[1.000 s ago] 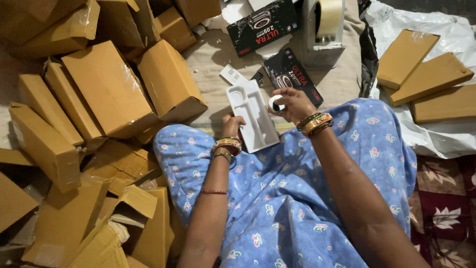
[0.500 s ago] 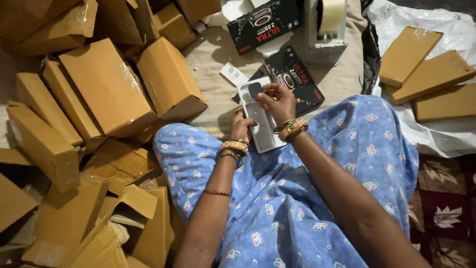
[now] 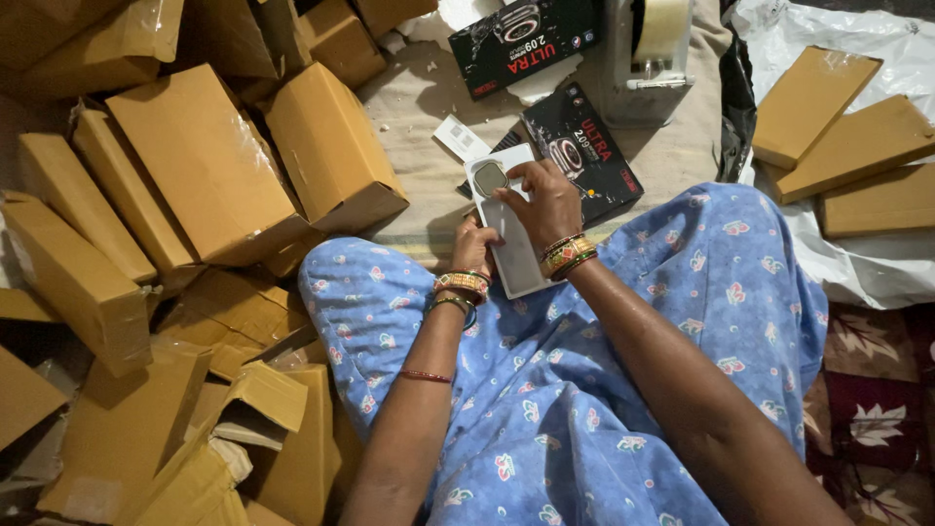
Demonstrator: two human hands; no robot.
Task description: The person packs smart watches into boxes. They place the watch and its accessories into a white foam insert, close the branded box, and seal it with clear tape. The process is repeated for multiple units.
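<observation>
Left hand [image 3: 475, 245] clamped on the near edge of the white tray [image 3: 506, 244] on the lap, right hand [image 3: 545, 200] pinching the round watch body [image 3: 490, 178] at its far end — seat it square in the recess, press evenly, tray kept flat

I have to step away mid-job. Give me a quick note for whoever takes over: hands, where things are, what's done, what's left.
Left hand: steadies the white tray on the lap, at its left edge.
Right hand: fingers pressing at the watch face in the tray's top slot.
Nearby: black product box just past the tray, tape dispenser beyond, brown cartons heaped left.
Done: watch face in tray.
Left: tray not yet in a box.
</observation>
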